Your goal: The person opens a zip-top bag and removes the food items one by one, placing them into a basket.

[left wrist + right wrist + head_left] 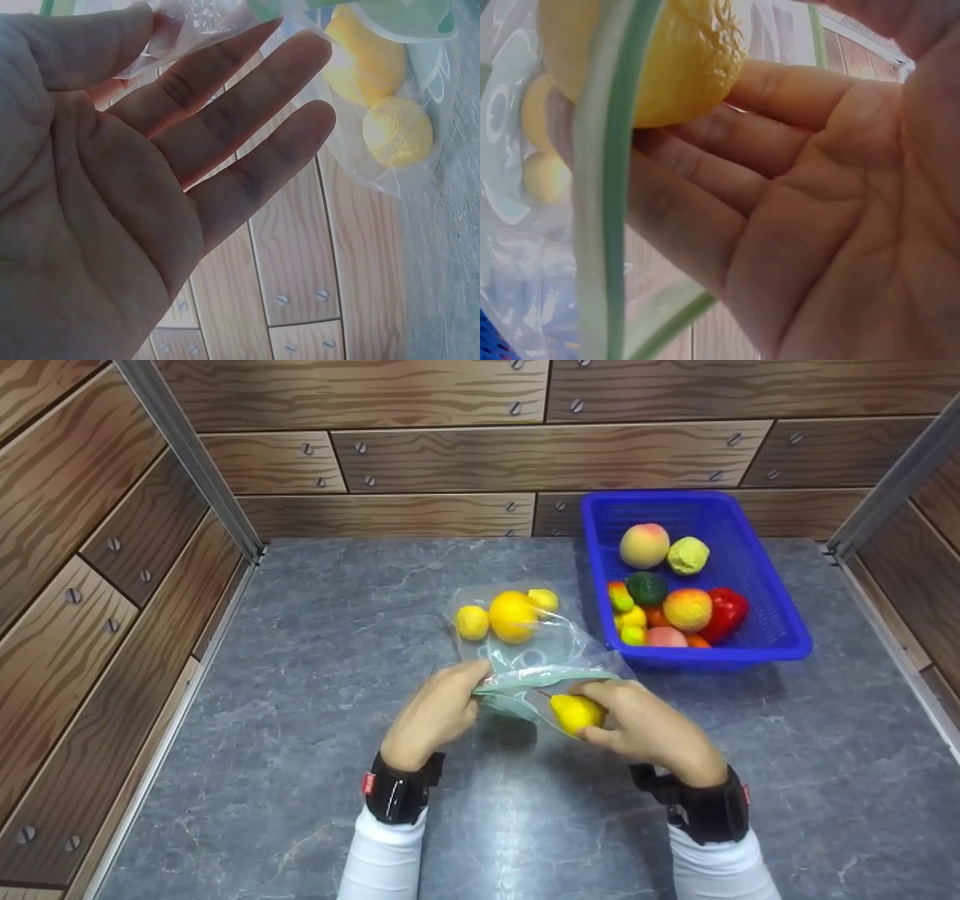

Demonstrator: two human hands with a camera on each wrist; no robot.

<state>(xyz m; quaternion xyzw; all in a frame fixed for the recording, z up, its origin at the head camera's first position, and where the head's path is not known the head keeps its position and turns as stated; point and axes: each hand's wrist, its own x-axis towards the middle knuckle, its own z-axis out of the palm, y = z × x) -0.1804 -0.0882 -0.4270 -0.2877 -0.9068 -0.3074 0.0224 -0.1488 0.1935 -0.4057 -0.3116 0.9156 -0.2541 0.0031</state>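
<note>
A clear plastic zip bag (532, 649) with a green-edged mouth lies on the table, its mouth raised toward me. Inside are an orange (513, 616) and two small yellow fruits, one (472, 622) on its left and one (543, 601) behind it on the right. My left hand (435, 712) pinches the left side of the bag's mouth between thumb and index finger; the other fingers (247, 165) extend loosely. My right hand (645, 727) holds a yellow pear (576, 714), stem pointing left, at the mouth. In the right wrist view, the green edge (619, 180) passes in front of the pear and fingertips.
A blue plastic basket (772, 592) stands at the back right, close to the bag. It holds a peach (644, 546), a red pepper (726, 613), a dark green fruit (646, 588) and several others. Wood-patterned walls (435, 457) border the grey table (315, 660).
</note>
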